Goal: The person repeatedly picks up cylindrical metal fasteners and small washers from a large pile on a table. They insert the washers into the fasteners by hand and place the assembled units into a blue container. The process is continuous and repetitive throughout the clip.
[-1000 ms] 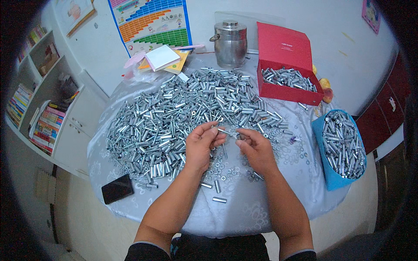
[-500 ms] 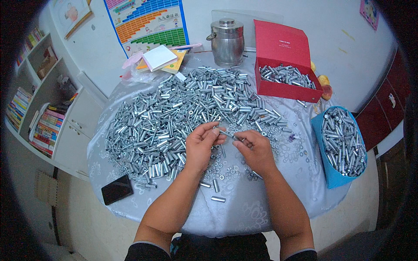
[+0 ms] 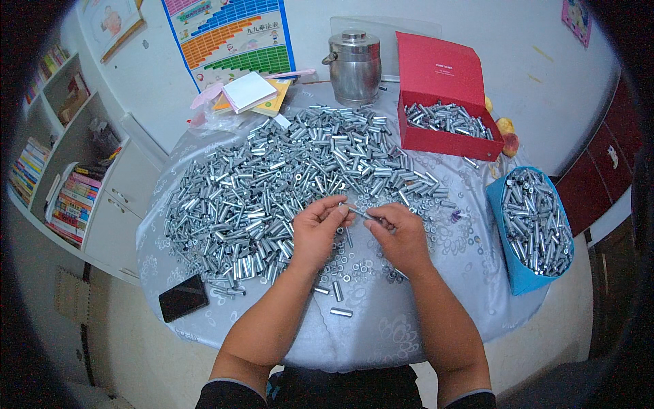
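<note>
A slim metal bolt (image 3: 358,213) spans the gap between my two hands, tilted slightly down to the right. My left hand (image 3: 317,230) pinches its left end between thumb and fingers. At the other end, the thumb and curled fingers of my right hand (image 3: 402,236) grip it; small parts inside that grip are hidden. Behind and left of my hands spreads a big pile of metal sleeves and bolts (image 3: 272,184). Loose washers (image 3: 347,277) lie on the cloth below and between my hands. Nearer to me lies a single metal sleeve (image 3: 341,312).
At the right edge stands a blue fabric bin (image 3: 521,273) full of bolts with sleeves. A red box (image 3: 449,144), lid up, holds more. Behind the pile are a steel pot (image 3: 355,71) and notebooks (image 3: 249,91). A black phone (image 3: 183,298) lies at the left front.
My left hand has shifted very slightly, its fingers closing nearer the bolt's end. My right hand stays almost still, and the piles look the same.
</note>
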`<state>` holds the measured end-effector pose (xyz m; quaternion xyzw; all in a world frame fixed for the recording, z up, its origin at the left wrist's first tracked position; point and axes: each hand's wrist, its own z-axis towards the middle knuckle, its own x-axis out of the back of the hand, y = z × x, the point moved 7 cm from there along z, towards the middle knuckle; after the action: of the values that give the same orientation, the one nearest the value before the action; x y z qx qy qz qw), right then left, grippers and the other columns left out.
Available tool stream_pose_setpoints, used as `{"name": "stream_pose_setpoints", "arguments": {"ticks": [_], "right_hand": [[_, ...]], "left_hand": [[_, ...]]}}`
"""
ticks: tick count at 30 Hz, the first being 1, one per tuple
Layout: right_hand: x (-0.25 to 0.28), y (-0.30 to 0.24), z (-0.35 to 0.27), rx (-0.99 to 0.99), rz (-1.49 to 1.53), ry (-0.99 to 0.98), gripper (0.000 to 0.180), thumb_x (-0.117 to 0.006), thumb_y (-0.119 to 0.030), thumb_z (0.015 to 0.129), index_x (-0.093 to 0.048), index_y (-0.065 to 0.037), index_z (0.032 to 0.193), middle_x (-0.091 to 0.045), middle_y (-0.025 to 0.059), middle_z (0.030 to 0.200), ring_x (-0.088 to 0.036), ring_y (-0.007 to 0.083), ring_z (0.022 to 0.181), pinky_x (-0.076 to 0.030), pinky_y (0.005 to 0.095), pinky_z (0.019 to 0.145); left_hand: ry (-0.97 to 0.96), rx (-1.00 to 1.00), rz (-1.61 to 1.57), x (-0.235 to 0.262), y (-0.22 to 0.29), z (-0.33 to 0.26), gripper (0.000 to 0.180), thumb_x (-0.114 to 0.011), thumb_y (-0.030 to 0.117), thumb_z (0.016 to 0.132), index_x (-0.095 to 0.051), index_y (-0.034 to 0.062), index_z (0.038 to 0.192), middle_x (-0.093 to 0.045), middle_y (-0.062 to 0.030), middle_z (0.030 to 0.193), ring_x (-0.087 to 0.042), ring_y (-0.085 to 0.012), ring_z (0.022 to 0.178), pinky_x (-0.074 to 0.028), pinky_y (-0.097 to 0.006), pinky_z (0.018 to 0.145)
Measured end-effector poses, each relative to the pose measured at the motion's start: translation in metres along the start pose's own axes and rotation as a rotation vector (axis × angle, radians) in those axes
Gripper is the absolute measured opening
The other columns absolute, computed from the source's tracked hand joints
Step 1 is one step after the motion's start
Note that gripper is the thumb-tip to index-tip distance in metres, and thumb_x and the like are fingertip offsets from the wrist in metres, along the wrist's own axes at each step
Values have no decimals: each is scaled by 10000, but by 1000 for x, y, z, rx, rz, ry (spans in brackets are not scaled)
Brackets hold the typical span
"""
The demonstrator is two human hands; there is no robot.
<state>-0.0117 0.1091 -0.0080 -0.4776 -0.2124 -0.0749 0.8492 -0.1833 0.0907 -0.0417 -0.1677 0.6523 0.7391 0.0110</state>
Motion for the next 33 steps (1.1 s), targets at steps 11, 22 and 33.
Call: {"name": "stream_pose_setpoints", "arguments": {"ticks": [11, 22, 33], "right_hand": [[-1, 13, -1, -318, 451, 13, 160, -687, -61, 864, -679, 17, 1003, -689, 70, 822, -648, 137, 710, -534, 263, 688], [42, 39, 7, -298, 127, 253, 142, -660, -129, 877, -696, 3, 917, -685, 93, 817, -641, 182, 699, -506, 304, 645], [7, 36, 8, -113, -381, -51, 177, -735, -178, 756, -715, -57, 883, -644, 136, 867, -611, 322, 874, -487, 427, 787]], "left_hand": [[-122, 92, 48, -15, -3, -7, 266, -629, 48, 921, -620, -67, 1160, -700, -130, 966, -688, -158, 828, -580, -272, 734], [68, 161, -102, 2, 1, -2, 230, -595, 104, 948, -628, -48, 1117, -694, -146, 929, -689, -196, 745, -581, -295, 672], [74, 102, -82, 4, 0, -1, 228, -588, 111, 954, -630, -40, 1120, -695, -139, 910, -690, -189, 729, -582, -287, 651]]}}
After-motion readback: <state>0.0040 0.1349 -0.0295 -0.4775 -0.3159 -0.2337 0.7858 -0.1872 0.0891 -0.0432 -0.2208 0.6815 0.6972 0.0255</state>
